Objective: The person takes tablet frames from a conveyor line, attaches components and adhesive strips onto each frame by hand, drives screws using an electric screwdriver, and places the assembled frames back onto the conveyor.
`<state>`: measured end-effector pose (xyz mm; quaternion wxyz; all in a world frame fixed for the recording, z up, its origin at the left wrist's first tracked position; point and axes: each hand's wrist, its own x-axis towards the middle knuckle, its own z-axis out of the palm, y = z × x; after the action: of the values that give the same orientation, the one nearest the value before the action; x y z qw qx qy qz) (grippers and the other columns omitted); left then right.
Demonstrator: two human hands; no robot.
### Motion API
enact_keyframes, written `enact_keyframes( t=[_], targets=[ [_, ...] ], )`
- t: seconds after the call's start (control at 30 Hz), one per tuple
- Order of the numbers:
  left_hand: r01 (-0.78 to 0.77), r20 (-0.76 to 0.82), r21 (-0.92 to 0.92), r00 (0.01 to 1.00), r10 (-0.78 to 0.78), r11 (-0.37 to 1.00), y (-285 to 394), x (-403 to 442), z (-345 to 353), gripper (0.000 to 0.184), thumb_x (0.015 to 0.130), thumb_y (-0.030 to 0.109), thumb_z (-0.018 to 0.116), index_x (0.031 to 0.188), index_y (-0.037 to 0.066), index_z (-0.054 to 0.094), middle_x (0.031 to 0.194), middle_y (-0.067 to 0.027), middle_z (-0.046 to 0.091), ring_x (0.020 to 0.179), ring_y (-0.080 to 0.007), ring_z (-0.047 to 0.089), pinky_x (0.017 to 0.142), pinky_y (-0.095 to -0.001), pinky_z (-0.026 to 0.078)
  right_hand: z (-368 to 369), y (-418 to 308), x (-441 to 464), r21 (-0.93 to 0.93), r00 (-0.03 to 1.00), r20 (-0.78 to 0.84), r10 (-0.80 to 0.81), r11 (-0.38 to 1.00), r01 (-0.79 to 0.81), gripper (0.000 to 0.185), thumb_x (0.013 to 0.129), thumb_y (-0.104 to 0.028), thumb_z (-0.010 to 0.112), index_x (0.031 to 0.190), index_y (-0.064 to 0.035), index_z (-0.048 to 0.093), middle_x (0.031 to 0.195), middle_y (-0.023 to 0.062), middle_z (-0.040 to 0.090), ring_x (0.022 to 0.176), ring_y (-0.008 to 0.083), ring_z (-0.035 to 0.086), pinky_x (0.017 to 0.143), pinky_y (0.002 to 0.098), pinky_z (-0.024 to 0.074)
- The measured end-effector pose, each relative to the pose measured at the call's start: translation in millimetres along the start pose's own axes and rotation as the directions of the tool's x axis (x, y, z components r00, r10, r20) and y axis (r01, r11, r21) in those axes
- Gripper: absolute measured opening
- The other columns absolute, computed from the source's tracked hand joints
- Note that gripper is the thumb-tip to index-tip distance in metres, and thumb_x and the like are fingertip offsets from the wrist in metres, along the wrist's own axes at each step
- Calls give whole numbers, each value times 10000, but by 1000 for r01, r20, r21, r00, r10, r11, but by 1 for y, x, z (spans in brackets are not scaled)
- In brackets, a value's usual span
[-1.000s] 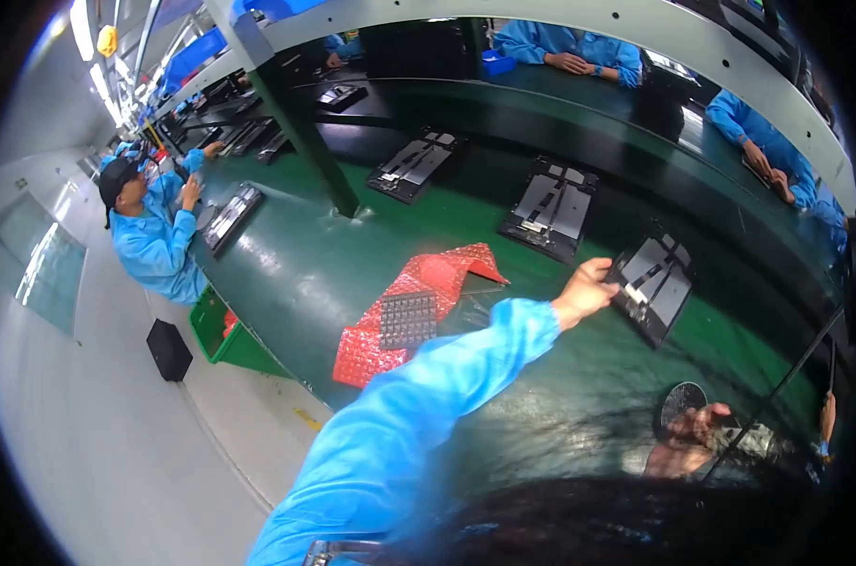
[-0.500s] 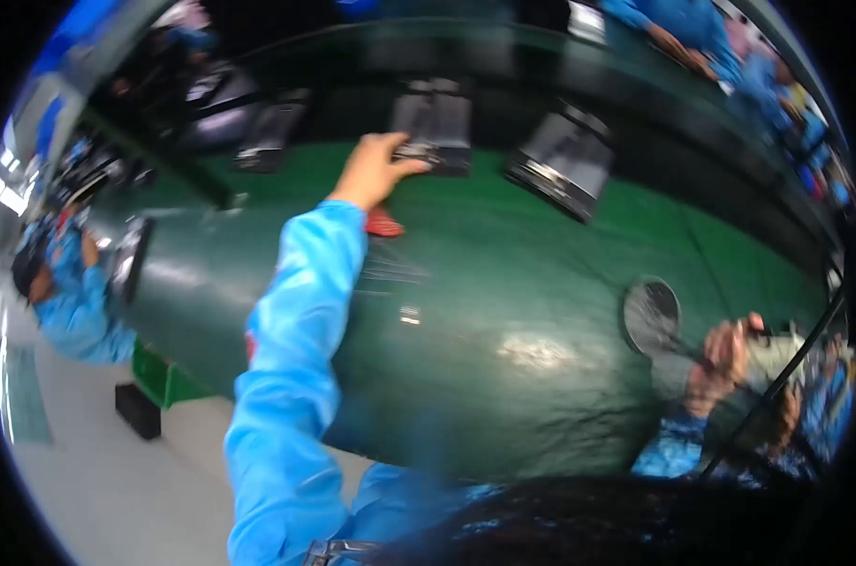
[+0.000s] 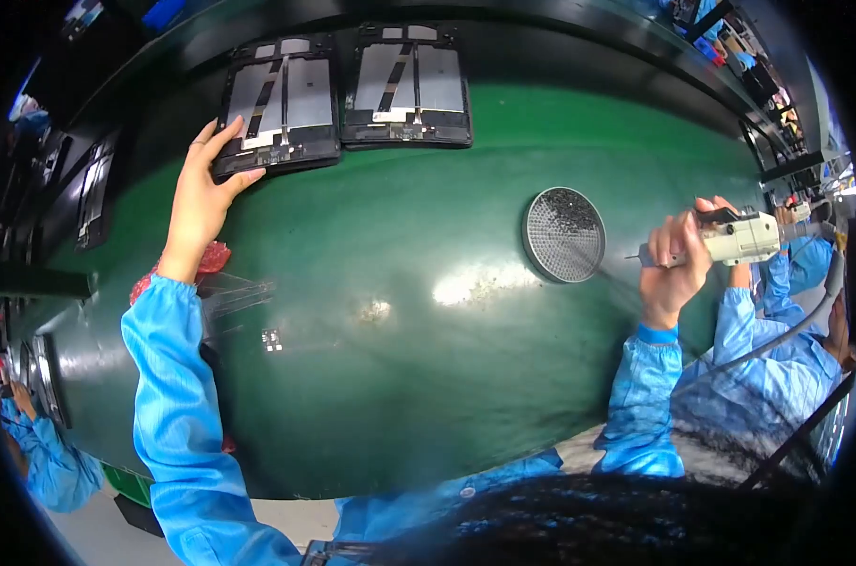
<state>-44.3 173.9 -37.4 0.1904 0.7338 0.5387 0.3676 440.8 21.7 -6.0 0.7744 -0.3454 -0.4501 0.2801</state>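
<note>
At the far side of the bench, my left hand [image 3: 201, 189] grips the near left corner of a tablet [image 3: 307, 92] with its back cover off, fingers on top and thumb along the near edge. Flat cables and grey plates show inside it. Close by on its right lies a second opened tablet [image 3: 444, 85]. My right hand [image 3: 675, 259] is wrapped around a cream electric screwdriver [image 3: 744, 238], raised over the bench with its thin bit pointing left. A round grey dish [image 3: 538, 247] holding small dark screws sits left of the bit.
Red material [image 3: 213, 257] lies partly under my left forearm. A small black-and-white marker [image 3: 272, 340] sits on the green bench top [image 3: 400, 377]. Another device [image 3: 93, 193] lies at far left. Co-workers in blue sleeves [image 3: 730, 344] are at both sides; a cable trails from the screwdriver.
My view has swung to the right, so the bench things appear further left. My left hand stays at the tablet. My right hand and the screwdriver show more clearly, higher in the view.
</note>
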Motion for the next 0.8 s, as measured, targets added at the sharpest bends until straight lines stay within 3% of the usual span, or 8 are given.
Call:
enact_keyframes(
  t=[0.03, 0.07, 0.13, 0.17, 0.4, 0.53, 0.6, 0.8],
  targets=[
    [-20, 1, -119, 1000, 20, 993, 0, 1, 1, 622, 838, 150, 751, 1409, 107, 510, 1419, -183, 475, 1280, -257, 506, 1069, -394, 421, 1, 0, -1, 2, 1000, -1, 7, 1000, -7, 327, 909, -74, 582, 1227, -32, 515, 655, -12, 380, 464, 69, 329, 421, 233, 269],
    [142, 49, -308, 990, -133, 941, 4, 1, -1, 617, 853, 155, 740, 1419, 114, 497, 1391, -176, 498, 1258, -252, 522, 1058, -405, 430, 5, 0, -2, -5, 999, -24, 22, 1000, -22, 329, 905, -73, 590, 1223, -37, 517, 654, -12, 380, 462, 70, 333, 419, 235, 271],
    [445, 249, -609, 893, -374, 656, 30, 3, -9, 608, 883, 165, 718, 1437, 128, 470, 1336, -160, 545, 1215, -241, 553, 1036, -427, 448, 12, -3, -6, -36, 996, -80, 45, 998, -48, 334, 895, -69, 607, 1217, -46, 520, 652, -12, 381, 459, 72, 340, 415, 239, 276],
    [472, 230, -682, 864, -448, 559, 31, 6, -5, 583, 919, 161, 672, 1453, 143, 438, 1272, -144, 584, 1165, -233, 580, 1011, -446, 463, 8, -1, -5, -34, 991, -114, 65, 997, -69, 340, 880, -61, 625, 1205, -59, 526, 658, -9, 390, 447, 78, 350, 408, 249, 286],
    [378, 144, -822, 862, -486, 426, -28, -4, -37, 471, 989, 144, 558, 1427, 20, 441, 1389, -126, 509, 1289, -238, 494, 1071, -412, 468, 23, 11, -15, 109, 997, -20, 74, 991, -71, 341, 854, 2, 603, 1180, -19, 504, 695, 36, 479, 440, 107, 407, 399, 267, 329],
    [379, 136, -795, 872, -470, 474, 39, -66, -38, 454, 1009, 134, 526, 1405, -57, 412, 1358, -160, 515, 1254, -218, 530, 1058, -426, 488, 25, 21, -23, 133, 990, 23, 141, 981, -143, 342, 831, 51, 616, 1154, 5, 515, 658, 54, 509, 424, 109, 421, 387, 267, 353],
    [387, 57, -795, 815, -577, 468, 85, -104, -21, 463, 1009, 135, 524, 1412, -58, 403, 1350, -162, 517, 1197, -215, 574, 1014, -388, 528, 26, 26, -25, 116, 984, 20, 175, 978, -176, 328, 827, 55, 615, 1139, 14, 521, 639, 53, 502, 421, 108, 415, 386, 261, 353],
    [612, 332, -741, 693, -640, 277, 174, -163, 21, 657, 965, 116, 589, 1507, -13, 240, 1393, -149, 482, 1144, -228, 606, 849, -368, 615, 26, 30, -22, 91, 975, 33, 218, 971, -220, 323, 817, 43, 615, 1126, 28, 522, 640, 57, 509, 421, 103, 408, 385, 259, 351]
  ],
)
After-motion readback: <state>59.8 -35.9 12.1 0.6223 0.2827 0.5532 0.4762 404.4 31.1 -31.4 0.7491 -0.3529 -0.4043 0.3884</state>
